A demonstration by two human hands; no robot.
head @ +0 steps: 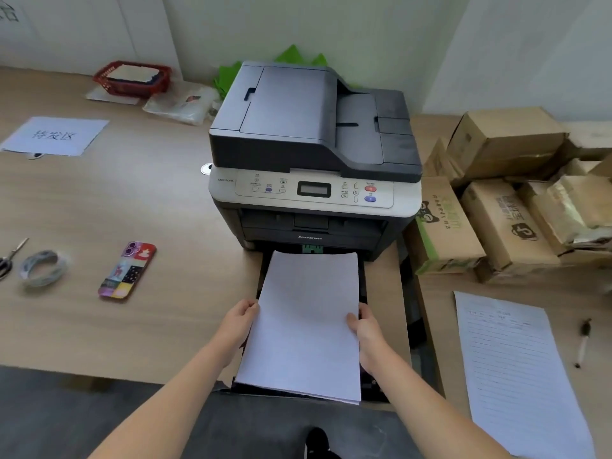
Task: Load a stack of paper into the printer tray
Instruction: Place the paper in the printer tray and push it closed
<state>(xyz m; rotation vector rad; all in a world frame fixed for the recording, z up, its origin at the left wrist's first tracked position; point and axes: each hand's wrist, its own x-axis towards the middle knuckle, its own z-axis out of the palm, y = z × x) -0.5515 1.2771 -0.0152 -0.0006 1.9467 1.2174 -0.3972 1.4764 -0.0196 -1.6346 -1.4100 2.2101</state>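
Observation:
A grey and black printer (311, 134) stands on the wooden desk. Its black paper tray (374, 385) is pulled out toward me below the front. A stack of white paper (308, 323) lies over the open tray, its far edge near the printer's slot. My left hand (240, 321) grips the stack's left edge. My right hand (364, 329) grips the right edge, thumb on top of the sheets. Most of the tray is hidden under the paper.
On the desk to the left lie a phone (127, 270), a tape roll (43, 268), scissors (10, 256) and a printed sheet (54, 135). A red basket (132, 77) sits at the back. Cardboard boxes (496, 193) crowd the right; a lined sheet (520, 372) and pen (583, 342) lie nearer.

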